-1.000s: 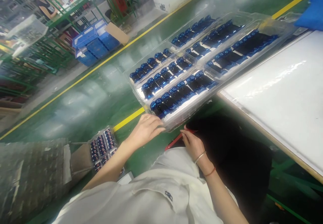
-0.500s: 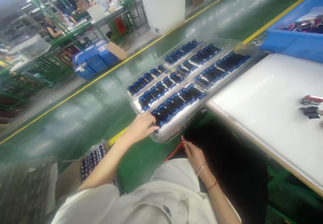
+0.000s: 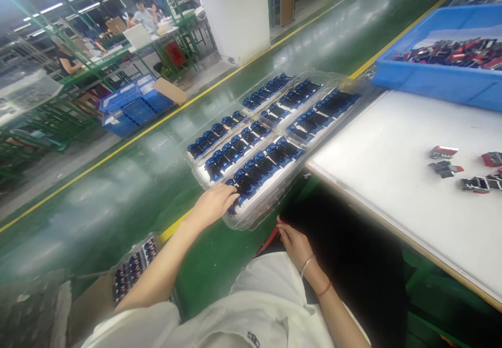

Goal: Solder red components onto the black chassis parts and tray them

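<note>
My left hand lies over the near end of the front row of blue-and-black moulded items, and its fingertips touch them. Whether it grips one, I cannot tell. These items stand in rows in a clear plastic tray. Below the tray's near edge, my right hand pinches a thin red strip between its fingers. The strip's far end is hidden by the fingers.
A white table runs along the right, with small red-and-black parts on it. Behind stands a blue crate of similar parts. Another tray of items lies at lower left. Green floor, yellow lines, a pillar and distant co-workers lie beyond.
The view has swung right, bringing the blue crate and table parts into sight. My left hand has moved from the tray's edge onto the front row. My right hand still pinches the red strip.
</note>
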`<action>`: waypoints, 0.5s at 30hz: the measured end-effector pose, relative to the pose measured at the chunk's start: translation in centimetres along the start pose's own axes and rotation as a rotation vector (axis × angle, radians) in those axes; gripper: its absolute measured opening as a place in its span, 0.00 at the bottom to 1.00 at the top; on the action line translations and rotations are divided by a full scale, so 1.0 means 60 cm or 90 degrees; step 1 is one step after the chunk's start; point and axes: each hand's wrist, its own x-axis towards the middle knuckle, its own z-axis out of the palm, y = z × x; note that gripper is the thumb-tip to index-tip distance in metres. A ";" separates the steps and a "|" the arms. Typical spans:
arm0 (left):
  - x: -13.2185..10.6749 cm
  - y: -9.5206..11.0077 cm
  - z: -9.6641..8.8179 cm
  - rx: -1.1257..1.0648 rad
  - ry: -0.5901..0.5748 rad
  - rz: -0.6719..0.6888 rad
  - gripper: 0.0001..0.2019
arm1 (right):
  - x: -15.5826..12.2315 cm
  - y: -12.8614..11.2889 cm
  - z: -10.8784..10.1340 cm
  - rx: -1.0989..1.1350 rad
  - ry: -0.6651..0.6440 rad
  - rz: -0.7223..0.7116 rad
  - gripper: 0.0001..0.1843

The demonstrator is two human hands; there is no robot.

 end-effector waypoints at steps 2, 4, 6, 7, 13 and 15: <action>0.000 -0.002 0.004 0.007 0.018 0.007 0.18 | 0.002 -0.002 0.000 -0.002 0.007 -0.004 0.22; 0.000 -0.004 0.007 0.016 0.031 0.016 0.19 | 0.002 -0.006 -0.002 -0.004 0.015 -0.014 0.22; 0.001 -0.005 0.009 0.022 0.039 0.025 0.19 | 0.000 -0.016 -0.007 -0.003 0.025 -0.031 0.22; 0.001 -0.005 0.010 0.023 0.042 0.029 0.19 | -0.001 -0.023 -0.013 -0.001 0.031 -0.042 0.22; -0.001 -0.001 0.004 -0.012 0.040 0.018 0.19 | 0.033 -0.121 -0.085 -0.028 0.108 -0.122 0.20; -0.002 0.000 0.001 -0.028 0.036 0.015 0.19 | 0.070 -0.161 -0.106 -0.149 0.180 -0.247 0.18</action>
